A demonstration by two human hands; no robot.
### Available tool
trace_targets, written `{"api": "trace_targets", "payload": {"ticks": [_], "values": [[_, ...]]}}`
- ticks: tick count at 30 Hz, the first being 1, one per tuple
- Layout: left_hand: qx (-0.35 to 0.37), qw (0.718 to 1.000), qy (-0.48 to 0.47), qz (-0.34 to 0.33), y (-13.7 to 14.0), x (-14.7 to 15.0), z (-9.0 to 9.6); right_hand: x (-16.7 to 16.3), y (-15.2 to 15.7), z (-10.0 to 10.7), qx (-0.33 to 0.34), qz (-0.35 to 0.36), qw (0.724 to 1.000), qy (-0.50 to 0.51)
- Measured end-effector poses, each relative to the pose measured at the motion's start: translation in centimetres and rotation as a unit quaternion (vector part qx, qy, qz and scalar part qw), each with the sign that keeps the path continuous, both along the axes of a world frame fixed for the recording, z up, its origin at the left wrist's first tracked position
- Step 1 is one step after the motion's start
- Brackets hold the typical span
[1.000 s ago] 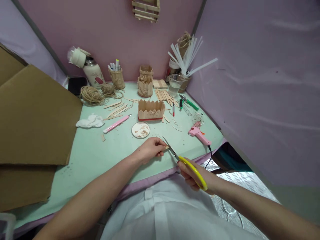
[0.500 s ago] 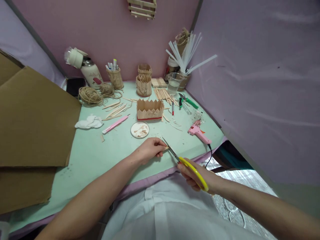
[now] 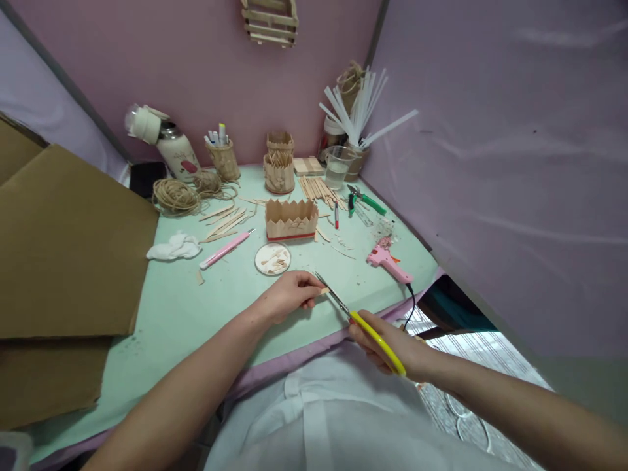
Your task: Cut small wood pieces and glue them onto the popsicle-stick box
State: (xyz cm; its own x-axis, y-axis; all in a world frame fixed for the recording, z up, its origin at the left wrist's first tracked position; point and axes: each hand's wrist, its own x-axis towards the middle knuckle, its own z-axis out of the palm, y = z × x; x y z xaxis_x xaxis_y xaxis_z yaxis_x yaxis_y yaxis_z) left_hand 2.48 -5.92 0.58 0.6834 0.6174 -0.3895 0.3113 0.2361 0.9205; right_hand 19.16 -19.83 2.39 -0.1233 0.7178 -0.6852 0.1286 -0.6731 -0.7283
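My left hand pinches a small strip of thin wood between thumb and fingers, low over the front of the table. Wrapped round the yellow handles of a pair of scissors is my right hand. The blades point up and left and meet the end of the strip beside my left fingertips. Just beyond my left hand lies a round white dish holding small wood pieces. Behind it stands a wooden box with a zigzag top edge and a red band at its base.
A pink glue gun with a black cord lies at the right. Green-handled pliers, wooden sticks and a cup of water are behind. At left are a pink pen-like knife, twine, a white cloth and cardboard.
The view has shifted slightly, so the table things appear a little lower and further left. Both hands keep their grips, and the scissors stay at the strip with their handles appearing closer together.
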Motion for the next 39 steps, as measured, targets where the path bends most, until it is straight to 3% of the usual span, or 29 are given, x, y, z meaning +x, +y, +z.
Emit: {"api": "trace_targets", "payload": {"ticks": [4, 8, 13, 24, 28, 34, 39], "values": [[0.173, 0.984, 0.045, 0.008, 0.4, -0.4, 0.1, 0.2, 0.2, 0.3, 0.018, -0.018, 0.999, 0.021], [0.361, 0.927, 0.098, -0.008, 0.5, -0.2, -0.3, 0.2, 0.1, -0.4, 0.038, -0.057, 0.997, 0.037], [0.492, 0.857, 0.15, 0.005, 1.3, -0.3, -0.4, 0.3, -0.4, -1.2, 0.079, -0.09, 0.992, 0.044], [0.549, 0.728, 0.41, 0.029, 2.6, -2.1, 1.6, 0.6, 1.1, -1.4, 0.172, -0.122, 0.977, 0.027], [0.574, 0.718, 0.394, 0.022, 4.3, -1.5, 1.7, 0.0, 2.2, -1.2, 0.192, -0.117, 0.974, 0.038], [0.577, 0.703, 0.41, -0.071, 6.6, 0.4, 0.2, -0.8, 3.3, -0.4, 0.181, -0.092, 0.976, 0.076], [0.565, 0.703, 0.428, -0.065, 6.7, 1.1, -0.2, -0.9, 3.3, -1.0, 0.19, -0.097, 0.973, 0.091]]}}
